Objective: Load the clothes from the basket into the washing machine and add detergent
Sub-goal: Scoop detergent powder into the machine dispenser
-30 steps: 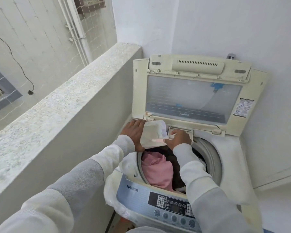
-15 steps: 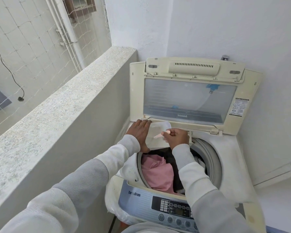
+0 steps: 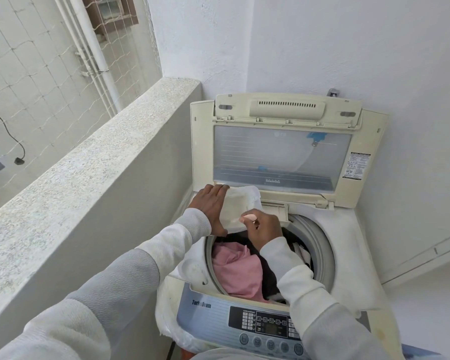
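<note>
To the far left of both hands runs a speckled stone parapet (image 3: 89,162), with netting (image 3: 37,74) and a white pipe (image 3: 94,48) beyond it. The left hand (image 3: 213,203) lies with fingers together over the left edge of a white detergent pouch (image 3: 240,207), thumb underneath at the lower edge, gripping it at the rear left rim of the washing machine (image 3: 348,255). Just right of it, touching the pouch's lower right side, the right hand (image 3: 264,228) is curled around a small pink scoop (image 3: 248,217), whose end shows above the knuckles at the pouch. Whether the scoop carries powder cannot be told. Below and between the two hands the drum opening holds the clothes: a pink garment (image 3: 237,271) toward the left hand's side, dark garments (image 3: 268,276) under the right forearm. Behind the hands the lid (image 3: 283,152) stands raised against the wall. Nearest the person, below both sleeves, is the control panel (image 3: 265,326). The basket is out of view.
</note>
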